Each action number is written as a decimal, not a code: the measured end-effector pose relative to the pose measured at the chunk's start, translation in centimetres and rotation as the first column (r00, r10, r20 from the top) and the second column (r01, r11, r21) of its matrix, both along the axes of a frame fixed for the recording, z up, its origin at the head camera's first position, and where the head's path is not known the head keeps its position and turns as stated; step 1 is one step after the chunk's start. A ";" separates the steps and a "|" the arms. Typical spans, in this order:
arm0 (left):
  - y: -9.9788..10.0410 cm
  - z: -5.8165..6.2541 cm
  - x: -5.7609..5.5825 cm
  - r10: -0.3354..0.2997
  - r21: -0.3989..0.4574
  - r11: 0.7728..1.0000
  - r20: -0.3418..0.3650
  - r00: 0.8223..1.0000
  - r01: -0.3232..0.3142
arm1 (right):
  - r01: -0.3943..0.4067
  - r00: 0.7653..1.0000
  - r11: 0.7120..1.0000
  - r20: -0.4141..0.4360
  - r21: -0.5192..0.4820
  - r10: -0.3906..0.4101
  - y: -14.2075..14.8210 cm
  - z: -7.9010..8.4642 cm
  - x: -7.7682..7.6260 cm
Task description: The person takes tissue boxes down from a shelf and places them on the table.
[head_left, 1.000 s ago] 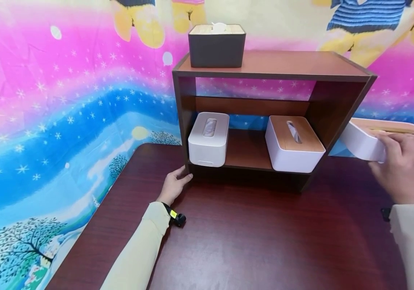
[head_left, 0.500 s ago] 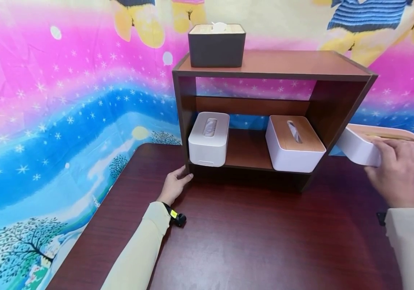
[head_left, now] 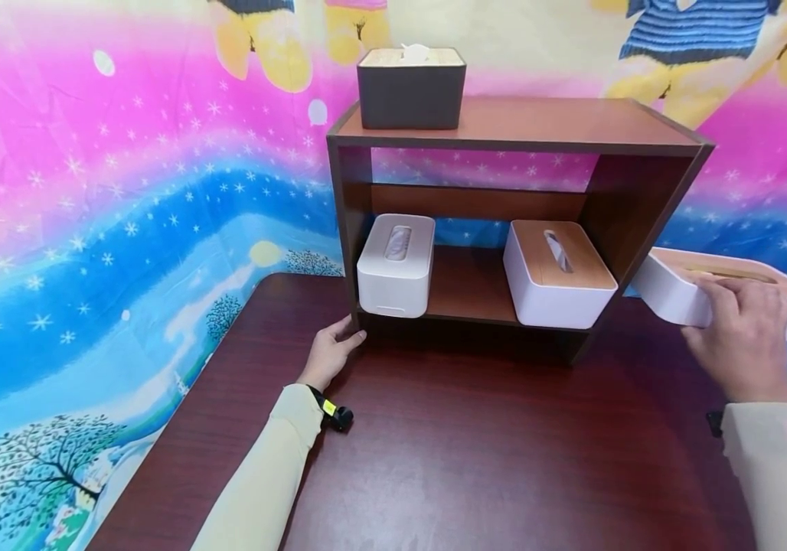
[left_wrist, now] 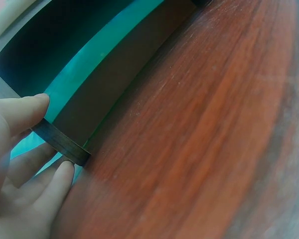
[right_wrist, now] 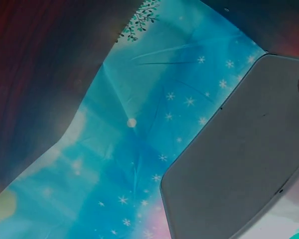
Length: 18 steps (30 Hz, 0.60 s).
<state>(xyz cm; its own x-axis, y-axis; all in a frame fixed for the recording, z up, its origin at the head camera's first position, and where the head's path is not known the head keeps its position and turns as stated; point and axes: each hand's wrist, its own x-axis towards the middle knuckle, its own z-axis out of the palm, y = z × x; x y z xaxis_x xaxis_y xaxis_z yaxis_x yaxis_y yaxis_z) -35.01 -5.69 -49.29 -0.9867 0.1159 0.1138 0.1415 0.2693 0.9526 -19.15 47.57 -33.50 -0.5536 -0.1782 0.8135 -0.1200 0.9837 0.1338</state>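
Lower and closer than a second ago, the held box [head_left: 677,295] hangs beside one shelf unit [head_left: 573,122], clamped in my right grip [head_left: 745,337]. My head view counts three boxes placed, black box [head_left: 410,96] atop, pale box [head_left: 393,291] and wood-lidded box [head_left: 562,306] inside; the fourth is not yet down. Left wrist: my left grip [left_wrist: 20,199] clasps a side panel [left_wrist: 62,139]. Right wrist: the held box's underside [right_wrist: 234,149] shows.
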 end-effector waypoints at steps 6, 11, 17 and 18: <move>0.0 -0.1 0.0 0.003 -0.014 1.000 0.010 1.000 -0.003 | 0.019 0.999 1.000 0.050 -0.003 -0.018 0.2 -1.0 0.1; 0.0 -0.1 0.1 0.005 -0.016 1.000 0.010 1.000 -0.005 | -0.005 0.998 1.000 0.061 -0.023 0.006 0.3 -1.6 0.2; -0.1 -0.1 0.0 0.006 -0.014 1.000 0.003 1.000 -0.006 | -0.026 0.998 0.999 0.061 -0.025 0.028 0.3 -2.1 0.0; -0.1 -0.1 0.0 0.006 -0.012 1.000 0.003 1.000 -0.006 | -0.025 0.998 0.999 0.063 -0.024 0.027 0.2 -2.2 -0.1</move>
